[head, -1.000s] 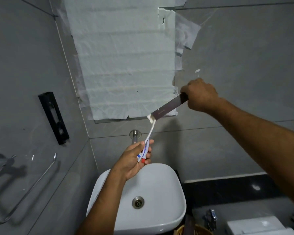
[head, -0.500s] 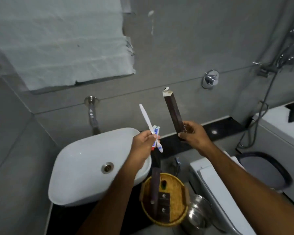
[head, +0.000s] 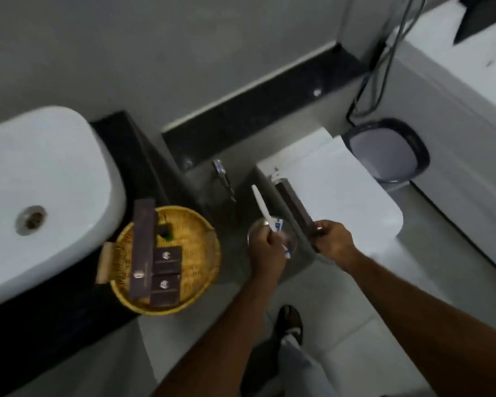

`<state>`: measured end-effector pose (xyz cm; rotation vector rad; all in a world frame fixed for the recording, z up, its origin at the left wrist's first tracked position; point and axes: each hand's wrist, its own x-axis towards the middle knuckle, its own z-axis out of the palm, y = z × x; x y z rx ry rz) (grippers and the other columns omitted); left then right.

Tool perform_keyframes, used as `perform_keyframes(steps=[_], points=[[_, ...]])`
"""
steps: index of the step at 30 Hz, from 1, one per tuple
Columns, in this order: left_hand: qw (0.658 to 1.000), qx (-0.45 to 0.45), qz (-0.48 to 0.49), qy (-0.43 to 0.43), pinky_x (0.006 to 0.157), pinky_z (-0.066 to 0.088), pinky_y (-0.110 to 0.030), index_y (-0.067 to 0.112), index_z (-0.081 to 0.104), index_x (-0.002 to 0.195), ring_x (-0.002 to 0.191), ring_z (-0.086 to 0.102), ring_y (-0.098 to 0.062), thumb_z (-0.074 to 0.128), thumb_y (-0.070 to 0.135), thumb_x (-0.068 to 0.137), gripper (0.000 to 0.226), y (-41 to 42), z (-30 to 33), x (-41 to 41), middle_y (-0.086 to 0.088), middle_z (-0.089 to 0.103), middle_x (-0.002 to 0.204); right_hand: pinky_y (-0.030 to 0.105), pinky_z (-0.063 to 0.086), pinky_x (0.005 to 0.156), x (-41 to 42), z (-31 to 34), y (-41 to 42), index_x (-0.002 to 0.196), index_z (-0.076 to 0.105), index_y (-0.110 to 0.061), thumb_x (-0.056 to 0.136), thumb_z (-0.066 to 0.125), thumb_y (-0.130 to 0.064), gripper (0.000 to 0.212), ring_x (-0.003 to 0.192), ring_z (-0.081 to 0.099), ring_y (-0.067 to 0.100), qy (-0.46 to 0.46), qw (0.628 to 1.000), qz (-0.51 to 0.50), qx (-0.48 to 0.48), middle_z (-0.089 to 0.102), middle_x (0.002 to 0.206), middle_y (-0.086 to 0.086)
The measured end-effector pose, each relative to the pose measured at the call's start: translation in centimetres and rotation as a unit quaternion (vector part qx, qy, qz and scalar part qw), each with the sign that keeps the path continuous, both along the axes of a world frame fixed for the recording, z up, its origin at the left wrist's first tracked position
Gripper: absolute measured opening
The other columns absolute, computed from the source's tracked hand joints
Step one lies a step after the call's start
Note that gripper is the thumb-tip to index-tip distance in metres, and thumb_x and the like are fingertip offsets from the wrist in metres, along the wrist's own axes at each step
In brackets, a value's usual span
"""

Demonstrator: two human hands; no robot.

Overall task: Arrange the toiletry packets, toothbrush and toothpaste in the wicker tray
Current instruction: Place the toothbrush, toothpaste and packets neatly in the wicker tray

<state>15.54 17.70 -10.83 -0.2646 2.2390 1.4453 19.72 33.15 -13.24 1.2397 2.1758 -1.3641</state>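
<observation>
Left grip point(head: 265, 247): closed around a white toothbrush point(head: 260, 202) together with a small toothpaste tube point(head: 278, 225), white with blue print; the toothbrush rises up and away from the fist, and its lower tip shows below the hand. Right grip point(head: 334, 242): closed on the lower end of a long dark brown packet point(head: 294, 208), whose pale, open upper end points toward the white toilet lid point(head: 341, 196). Both hands are held in the air, just beside each other but apart, above the grey floor and a small round steel vessel point(head: 254, 229) largely hidden behind the left hand.

The wicker tray point(head: 204, 245), round and yellow, sits on the dark bench point(head: 126, 156) to the left of the hands, touching or nearly touching the white basin point(head: 40, 173). In the tray lie a second long brown packet point(head: 142, 247), running lengthwise over the tray's left half with its far end reaching past the rim, and two small dark square packets point(head: 166, 257), each with a pale emblem, set one below the other just beside it. A small dark item with a green patch point(head: 166, 233) lies near the tray's far side; it is too blurred to tell what it is. A brown tab point(head: 105, 262) projects at the tray's left edge.

A dark-rimmed bin point(head: 390, 150) stands beyond the toilet. One shoe point(head: 289, 319) shows on the floor between the forearms.
</observation>
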Motion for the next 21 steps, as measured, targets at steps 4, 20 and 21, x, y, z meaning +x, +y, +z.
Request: perform_keyframes(steps=[4, 20, 21], points=[[0.996, -0.054, -0.006, -0.065, 0.055, 0.051, -0.031, 0.007, 0.063, 0.082, 0.058, 0.065, -0.031, 0.052, 0.010, 0.089, 0.013, -1.0, -9.1, 1.3, -0.015, 0.065, 0.065, 0.035, 0.059, 0.084, 3.1, -9.2, -0.5, 0.116, 0.071, -0.011, 0.079, 0.075, -0.024, 0.039, 0.099, 0.071, 0.033, -0.112, 0.990, 0.075, 0.040, 0.075, 0.107, 0.014], [0.981, -0.130, 0.021, -0.143, 0.038, 0.041, -0.009, 0.011, 0.069, 0.086, 0.039, 0.056, 0.003, 0.060, 0.013, 0.088, 0.010, -3.8, -27.5, -0.7, 0.005, 0.059, 0.061, 0.037, 0.057, 0.072, -2.0, -26.5, -3.7, 0.103, 0.069, -0.002, 0.092, 0.067, -0.019, 0.021, 0.094, 0.070, 0.032, -0.157, 0.983, 0.084, 0.047, 0.070, 0.099, 0.016], [0.981, -0.123, 0.026, -0.149, 0.039, 0.042, -0.010, 0.010, 0.070, 0.088, 0.040, 0.057, 0.003, 0.061, 0.013, 0.088, 0.010, -3.8, -27.3, -0.7, 0.005, 0.060, 0.062, 0.035, 0.056, 0.068, -1.8, -26.2, -3.9, 0.097, 0.069, -0.003, 0.093, 0.064, -0.018, 0.017, 0.090, 0.070, 0.030, -0.144, 0.986, 0.073, 0.044, 0.070, 0.092, 0.013]])
